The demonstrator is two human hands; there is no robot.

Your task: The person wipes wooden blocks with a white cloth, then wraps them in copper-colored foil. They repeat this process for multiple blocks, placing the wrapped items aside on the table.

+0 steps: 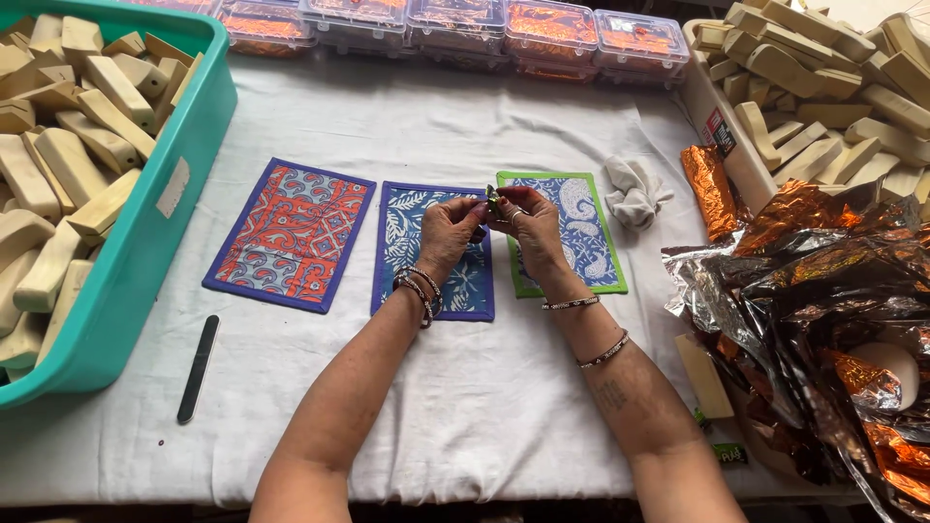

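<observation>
My left hand (448, 234) and my right hand (529, 225) meet above the table, fingertips pinched together on a small greenish object (492, 200) too small to identify. Beneath them lie three patterned fabric mats: an orange and blue one with a purple border (291, 234) at left, a blue leaf-print one (402, 228) under my left hand, and a blue one with a green border (591, 232) under my right hand. Bracelets ring both wrists.
A teal bin (155, 223) of pale wooden blocks stands at left, a second box of blocks (823, 87) at back right. Crumpled orange-silver foil (804, 281) fills the right side. A black nail file (198, 368), a white cloth (635, 191) and clear lidded boxes (465, 24) sit on the white tablecloth.
</observation>
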